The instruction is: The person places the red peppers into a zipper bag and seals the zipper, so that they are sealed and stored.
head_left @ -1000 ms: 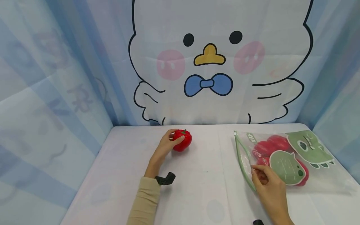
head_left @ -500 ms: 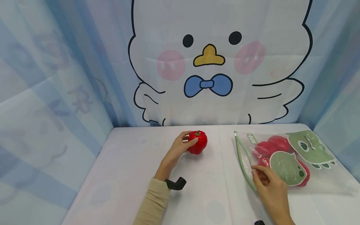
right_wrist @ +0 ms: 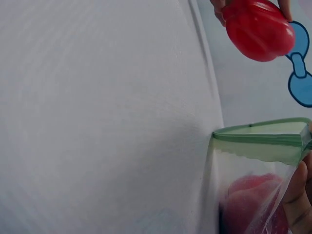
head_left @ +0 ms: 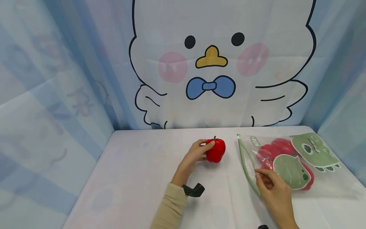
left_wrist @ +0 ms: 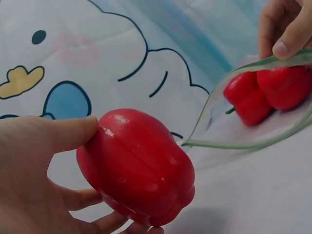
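Observation:
My left hand grips a red bell pepper by its side, thumb on one face and fingers round the other. In the left wrist view the pepper is held above the table. With thumb and forefinger my right hand pinches the green-edged mouth of a clear zip bag. The bag's mouth gapes in the left wrist view, and red peppers show inside. Green dinosaur prints on the bag hide part of them. The held pepper is left of the bag, apart from it.
A white cloth covers the table. Behind it hangs a curtain with a large cartoon bird, and blue patterned curtains stand at both sides. A black wrist mount sits on the left wrist.
My left hand has carried the bell pepper rightward and a little nearer, toward the bag's mouth. The right hand and the bag have stayed in place.

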`<state>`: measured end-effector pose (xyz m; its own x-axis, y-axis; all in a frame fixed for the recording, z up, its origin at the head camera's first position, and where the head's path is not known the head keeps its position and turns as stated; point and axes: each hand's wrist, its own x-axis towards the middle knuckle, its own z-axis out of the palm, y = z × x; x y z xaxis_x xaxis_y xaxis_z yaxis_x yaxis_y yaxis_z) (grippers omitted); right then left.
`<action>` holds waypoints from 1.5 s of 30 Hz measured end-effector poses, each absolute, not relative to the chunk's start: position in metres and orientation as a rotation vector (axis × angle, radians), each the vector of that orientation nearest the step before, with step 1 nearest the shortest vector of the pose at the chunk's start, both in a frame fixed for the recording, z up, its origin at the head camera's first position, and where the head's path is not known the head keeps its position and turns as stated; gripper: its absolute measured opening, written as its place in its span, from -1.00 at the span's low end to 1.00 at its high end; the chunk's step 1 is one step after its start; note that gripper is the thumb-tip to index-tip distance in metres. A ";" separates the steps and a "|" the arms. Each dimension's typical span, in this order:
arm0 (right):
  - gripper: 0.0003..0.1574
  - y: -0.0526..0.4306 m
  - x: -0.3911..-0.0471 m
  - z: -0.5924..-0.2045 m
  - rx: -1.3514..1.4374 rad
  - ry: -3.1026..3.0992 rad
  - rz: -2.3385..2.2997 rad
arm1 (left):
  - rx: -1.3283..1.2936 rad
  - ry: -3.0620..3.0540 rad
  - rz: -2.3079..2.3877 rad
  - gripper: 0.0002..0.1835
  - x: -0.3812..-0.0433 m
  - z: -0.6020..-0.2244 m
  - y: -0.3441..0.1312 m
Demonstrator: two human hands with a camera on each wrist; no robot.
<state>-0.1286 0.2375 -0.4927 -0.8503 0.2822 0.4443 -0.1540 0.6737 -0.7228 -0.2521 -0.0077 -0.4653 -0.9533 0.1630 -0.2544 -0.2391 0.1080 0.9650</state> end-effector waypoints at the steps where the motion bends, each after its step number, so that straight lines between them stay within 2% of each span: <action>1: -0.75 0.237 -0.129 -0.493 -0.097 -2.354 1.085 | -0.077 2.092 1.910 -0.29 -0.251 -0.465 -0.005; 26: -0.75 0.238 -0.129 -0.493 -0.084 -2.351 1.060 | -0.027 2.047 1.922 -0.36 -0.238 -0.467 0.034; 45: -0.75 0.237 -0.129 -0.493 -0.097 -2.359 1.073 | -0.079 2.260 1.813 -0.42 -0.236 -0.475 0.059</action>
